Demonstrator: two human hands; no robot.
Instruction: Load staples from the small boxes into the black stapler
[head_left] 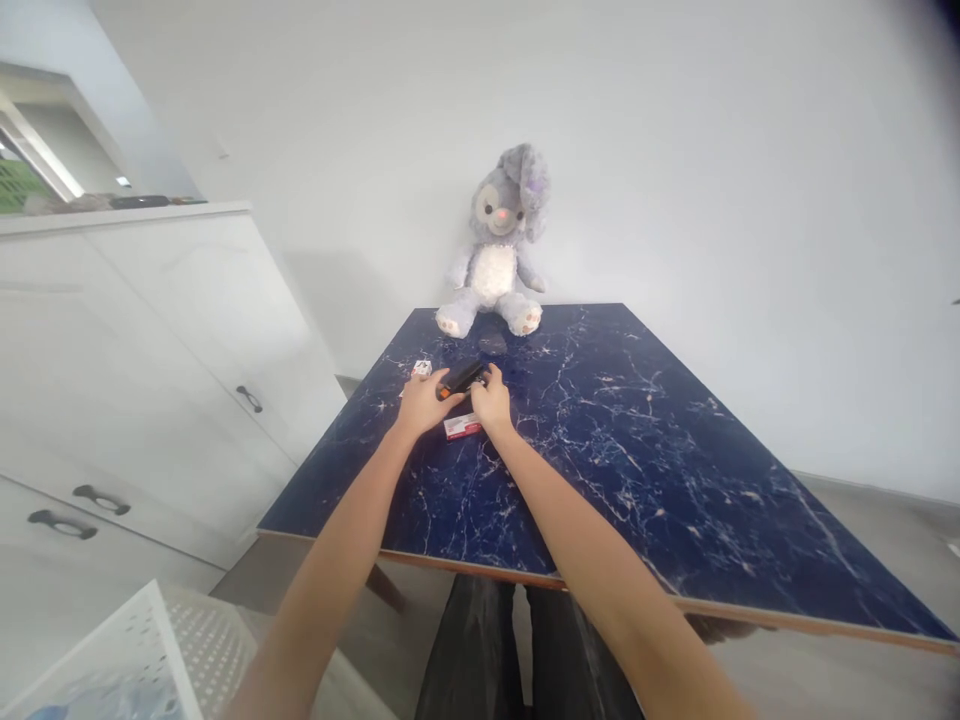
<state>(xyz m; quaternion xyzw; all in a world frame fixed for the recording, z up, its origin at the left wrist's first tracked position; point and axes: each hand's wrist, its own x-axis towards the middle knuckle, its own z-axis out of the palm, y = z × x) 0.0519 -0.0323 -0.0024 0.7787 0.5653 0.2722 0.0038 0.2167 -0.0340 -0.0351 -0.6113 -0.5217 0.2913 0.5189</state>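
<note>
A black stapler [463,376] with an orange part at its near left end is held between my two hands, low over the blue marbled table [630,470]. Around its left end close the fingers and thumb of my left hand [421,404]. My right hand [492,402] grips the other end with bent fingers, which hide part of it. Just below the stapler lies a small red and white box [462,427], partly beside my right wrist. Beyond my left fingers sits a small white packet [421,368] with dark and red marks, partly covered by that hand.
A grey plush rabbit [495,270] sits at the table's far edge against the white wall. Between its feet and my hands lies a dark, flat, rounded object [492,344]. White cabinets [150,350] stand on the left, with a white perforated basket [161,640] below them.
</note>
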